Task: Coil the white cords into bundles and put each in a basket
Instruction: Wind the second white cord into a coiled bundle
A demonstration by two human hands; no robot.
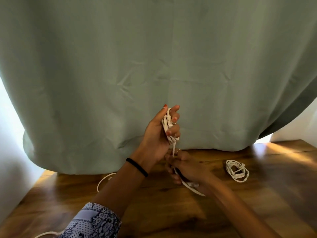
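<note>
Her left hand [160, 129] grips the half-wound white cord bundle [169, 127], her right hand [186, 166] pinches its tail; she should keep wraps snug, I'd say

You face a sage-green curtain [171, 57] that fills most of the view, its hem resting on the dark wooden counter [171, 212]. White walls [10, 134] flank it, and daylight streaks the counter's far right.

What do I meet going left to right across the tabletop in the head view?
Patterned sleeve → loose white cord loop → left hand gripping the cord bundle → right hand → coiled white cord lying on the wooden table.
</note>
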